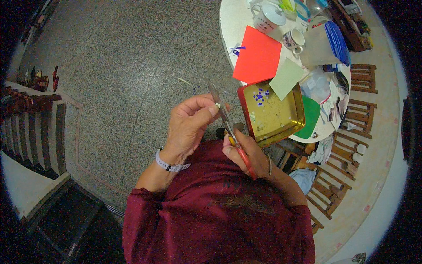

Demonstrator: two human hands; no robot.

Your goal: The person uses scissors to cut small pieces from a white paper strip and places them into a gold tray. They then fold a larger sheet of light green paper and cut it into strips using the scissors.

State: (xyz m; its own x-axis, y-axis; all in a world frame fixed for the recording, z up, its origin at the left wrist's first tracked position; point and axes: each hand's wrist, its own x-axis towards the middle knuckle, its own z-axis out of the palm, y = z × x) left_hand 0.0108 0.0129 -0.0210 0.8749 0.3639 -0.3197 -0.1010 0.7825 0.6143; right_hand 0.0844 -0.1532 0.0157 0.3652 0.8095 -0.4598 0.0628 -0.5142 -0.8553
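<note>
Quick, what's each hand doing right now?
Left hand: closed, pinching something small at the scissors blades; what it is cannot be told.
Right hand: closed on the scissors' red handles.

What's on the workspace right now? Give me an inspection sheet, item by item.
Surface: round white table, upper right, crowded.
Job's things: red-handled scissors, blades up; a tiny white scrap at the left fingertips.
Clutter: red-rimmed tin tray with blue bits inside, red paper sheet, pale green sheet, green sheet, two mugs, blue-lidded container.
Grippers: left hand pinches the scrap; right hand grips the scissor handles.
Cables: nothing seen.
Surroundings: speckled stone floor, wooden chairs at right, steps at left.
</note>
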